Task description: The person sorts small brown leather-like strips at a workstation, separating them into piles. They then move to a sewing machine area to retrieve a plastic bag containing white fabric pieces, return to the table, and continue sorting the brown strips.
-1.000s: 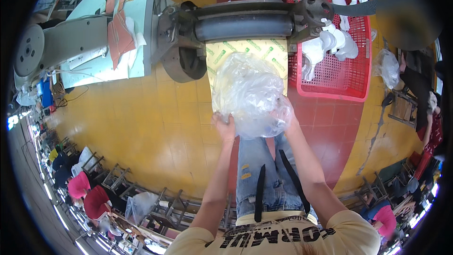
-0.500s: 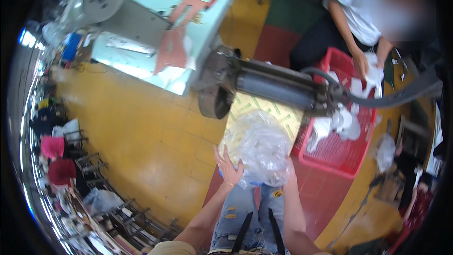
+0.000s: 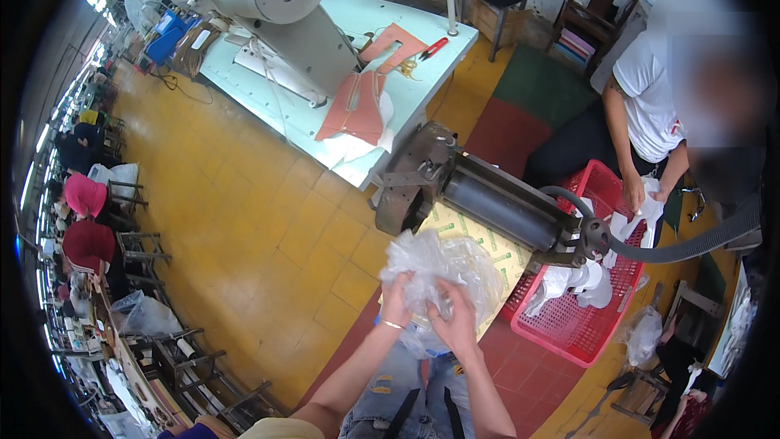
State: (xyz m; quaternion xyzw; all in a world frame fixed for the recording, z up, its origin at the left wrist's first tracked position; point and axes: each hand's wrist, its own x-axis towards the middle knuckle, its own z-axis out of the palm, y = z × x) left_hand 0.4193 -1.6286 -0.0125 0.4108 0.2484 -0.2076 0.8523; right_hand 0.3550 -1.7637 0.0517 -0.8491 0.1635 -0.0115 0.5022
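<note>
Over my lap I hold a bunched clear plastic bag [image 3: 469, 275], its crinkled film spread across a yellow patterned board. My left hand [image 3: 396, 301] grips the bag's gathered upper left part. My right hand [image 3: 455, 319] pinches the film beside it, thumb and fingers closed on the plastic. What lies inside or under the film is hard to make out; a bit of blue shows near its lower edge. The yellow board [image 3: 510, 260] with green print lies beneath the bag, partly under a dark metal roller machine [image 3: 500, 207].
A sewing machine [image 3: 296, 32] stands on a pale green table [image 3: 439, 57] with reddish cut pieces [image 3: 355, 106] and red snips [image 3: 434, 49]. At right, a co-worker handles white pieces over a red basket [image 3: 561, 333]. A grey hose [image 3: 682, 252] curves from the roller machine.
Both my hands have come closer together on the bag; the right moved from its right side to the middle. The left now grasps bunched film. The view has shifted.
</note>
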